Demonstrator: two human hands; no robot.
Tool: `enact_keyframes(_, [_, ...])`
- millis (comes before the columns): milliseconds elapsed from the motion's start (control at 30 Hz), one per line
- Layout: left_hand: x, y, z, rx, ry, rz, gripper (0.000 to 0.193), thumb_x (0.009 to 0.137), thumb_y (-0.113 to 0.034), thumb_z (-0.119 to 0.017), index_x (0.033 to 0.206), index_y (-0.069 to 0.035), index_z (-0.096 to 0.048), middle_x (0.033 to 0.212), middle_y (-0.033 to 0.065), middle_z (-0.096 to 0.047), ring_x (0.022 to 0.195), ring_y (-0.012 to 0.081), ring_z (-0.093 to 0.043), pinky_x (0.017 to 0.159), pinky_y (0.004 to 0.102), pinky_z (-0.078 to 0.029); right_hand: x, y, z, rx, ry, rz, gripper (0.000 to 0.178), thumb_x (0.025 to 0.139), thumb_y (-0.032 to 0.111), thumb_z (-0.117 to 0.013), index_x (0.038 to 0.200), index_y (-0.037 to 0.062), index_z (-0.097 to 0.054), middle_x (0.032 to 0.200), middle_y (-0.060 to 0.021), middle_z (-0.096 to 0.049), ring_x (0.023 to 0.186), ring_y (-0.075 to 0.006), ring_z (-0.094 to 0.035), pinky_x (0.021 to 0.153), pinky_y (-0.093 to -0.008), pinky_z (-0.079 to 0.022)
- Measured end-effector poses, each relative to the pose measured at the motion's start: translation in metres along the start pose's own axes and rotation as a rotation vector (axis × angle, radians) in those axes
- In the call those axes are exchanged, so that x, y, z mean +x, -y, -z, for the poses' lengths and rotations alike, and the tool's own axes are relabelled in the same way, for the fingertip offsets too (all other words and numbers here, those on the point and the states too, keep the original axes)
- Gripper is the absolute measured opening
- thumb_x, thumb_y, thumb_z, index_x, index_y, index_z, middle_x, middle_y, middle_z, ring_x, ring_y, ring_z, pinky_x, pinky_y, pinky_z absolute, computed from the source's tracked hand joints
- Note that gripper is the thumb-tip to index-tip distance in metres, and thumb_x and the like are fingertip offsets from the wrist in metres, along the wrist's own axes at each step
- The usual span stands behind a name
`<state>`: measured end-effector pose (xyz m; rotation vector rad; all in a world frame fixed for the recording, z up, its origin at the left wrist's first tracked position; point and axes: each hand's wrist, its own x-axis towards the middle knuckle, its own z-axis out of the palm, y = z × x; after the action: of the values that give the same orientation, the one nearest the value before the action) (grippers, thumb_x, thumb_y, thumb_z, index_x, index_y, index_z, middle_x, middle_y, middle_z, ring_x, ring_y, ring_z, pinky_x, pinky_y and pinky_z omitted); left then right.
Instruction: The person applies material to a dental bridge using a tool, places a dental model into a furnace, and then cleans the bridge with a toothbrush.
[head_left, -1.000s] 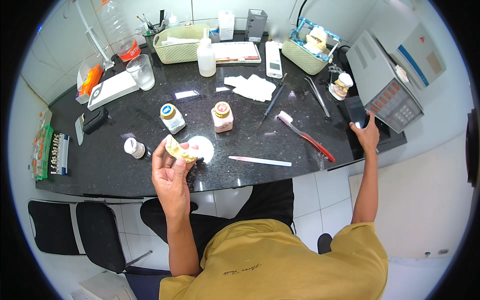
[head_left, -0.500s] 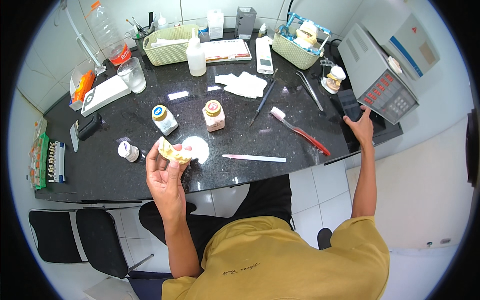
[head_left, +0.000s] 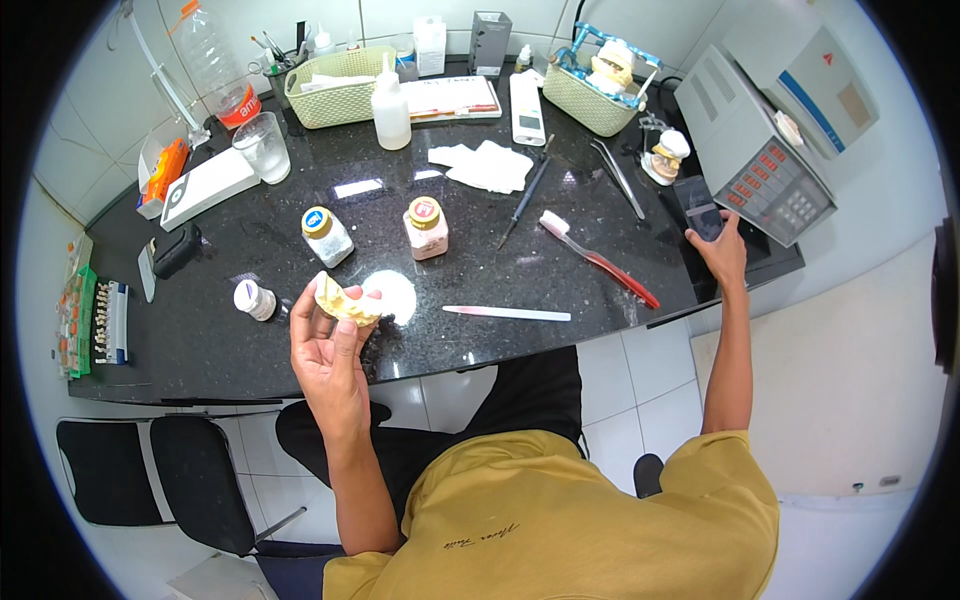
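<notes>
My left hand (head_left: 333,370) is closed round a pale yellow dental cast (head_left: 346,302), held up over the counter's front edge. Its tooth side is partly covered by my fingers. Far to the right, my right hand (head_left: 722,258) grips the lower end of a dark smartphone (head_left: 698,208), thumb on one edge and fingers on the other. The phone lies beside a grey machine (head_left: 757,150) with red displays and a keypad. Close to the cast are a small white jar (head_left: 256,300), a blue-labelled bottle (head_left: 328,237) and a red-labelled bottle of pink powder (head_left: 427,230).
On the black counter (head_left: 400,350) lie a white-and-pink stick (head_left: 507,314), a red-handled toothbrush (head_left: 600,262), a thin brush (head_left: 525,195), tweezers (head_left: 620,180) and white tissue (head_left: 487,167). Behind stand a squeeze bottle (head_left: 391,115), a glass (head_left: 264,150) and baskets (head_left: 340,95).
Lighter patches now show on the phone's screen, which was dark before. Both hands stay almost where they were, the left one still with the dental cast.
</notes>
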<state>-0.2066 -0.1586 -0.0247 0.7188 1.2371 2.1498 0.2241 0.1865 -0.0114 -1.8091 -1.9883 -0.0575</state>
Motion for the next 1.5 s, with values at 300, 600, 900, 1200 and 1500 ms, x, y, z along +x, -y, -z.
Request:
enact_keyframes(300, [0.002,0.0,-0.002,0.013,-0.011,0.026,0.047,0.1,0.001,-0.057,0.144,0.002,-0.041,0.125,0.0219,-0.062,0.116,0.0338,-0.066,0.101,0.0435,-0.057,0.008,-0.029,-0.017,0.117,0.023,0.039,0.069,0.075,0.043,-0.086,0.119,-0.003,-0.06,0.118,-0.0204,-0.06,0.112,-0.0356,-0.06,0.099,-0.041,-0.047])
enact_keyframes(600, [0.001,-0.002,-0.005,0.113,-0.036,0.005,0.049,0.095,0.004,-0.062,0.141,0.004,-0.045,0.121,0.0189,-0.063,0.113,0.0256,-0.067,0.097,0.0388,-0.059,0.007,-0.031,-0.013,0.079,0.095,0.008,0.074,0.075,0.049,-0.084,0.124,-0.0021,-0.064,0.119,-0.0203,-0.061,0.115,-0.0337,-0.06,0.1,-0.042,-0.046])
enact_keyframes(900, [0.001,-0.009,-0.005,0.277,-0.075,0.012,0.045,0.091,0.008,-0.065,0.134,0.005,-0.052,0.119,0.0198,-0.067,0.112,0.0222,-0.066,0.099,0.0348,-0.054,-0.016,-0.007,0.007,0.285,-0.205,0.036,0.047,0.089,0.034,-0.077,0.121,0.0004,-0.068,0.104,-0.0109,-0.066,0.095,-0.0265,-0.064,0.085,-0.0355,-0.051])
enact_keyframes(1200, [0.002,-0.009,-0.004,0.173,-0.048,0.025,0.043,0.089,0.008,-0.07,0.128,0.005,-0.053,0.114,0.0145,-0.067,0.107,0.018,-0.068,0.095,0.0294,-0.057,-0.119,0.145,0.033,0.417,0.204,0.61,0.034,0.083,0.01,-0.079,0.115,0.0008,-0.071,0.098,-0.0111,-0.066,0.09,-0.0256,-0.063,0.077,-0.0354,-0.05])
enact_keyframes(1500, [0.0,-0.008,-0.003,0.539,-0.021,0.007,0.029,0.085,0.009,-0.072,0.11,0.001,-0.059,0.106,0.0098,-0.067,0.106,0.0182,-0.069,0.09,0.0271,-0.058,-0.145,0.154,0.04,0.53,-0.069,0.604,0.025,0.087,0.0,-0.075,0.112,0.0003,-0.072,0.095,-0.0122,-0.068,0.084,-0.023,-0.066,0.075,-0.0321,-0.051])
